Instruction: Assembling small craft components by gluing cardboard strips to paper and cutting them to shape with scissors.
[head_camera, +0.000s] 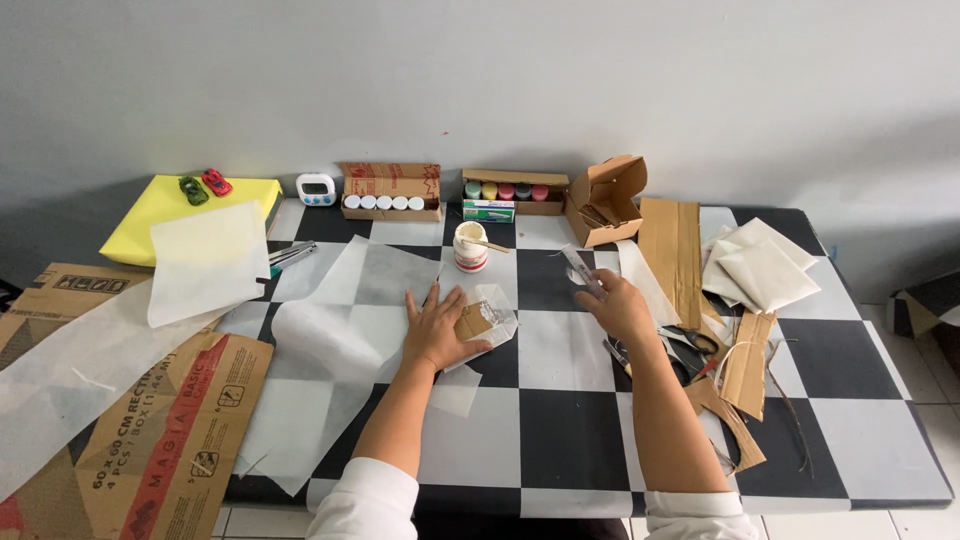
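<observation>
Our left hand (437, 330) lies flat, grip released, pressing the paper-wrapped cardboard piece (480, 320) on the checkered worktop (560, 420). Our right hand (617, 305) grips a small clear tube (583, 268). White glue jar (470, 247) just behind; brown paint box (392, 190), open carton (607, 200) at back.

The black-and-white chequered counter (560, 420) looks smooth with a faint sheen. Thin translucent white tissue paper sheets (330, 330) lie matt and slightly creased toward its left edge. The small folded brown cardboard piece (472, 320), half wrapped in that paper, is dull and fibrous. Rough brown corrugated cardboard strips (672, 250) sit near the right edge. The white glue pot (470, 247) is glossy plastic.
</observation>
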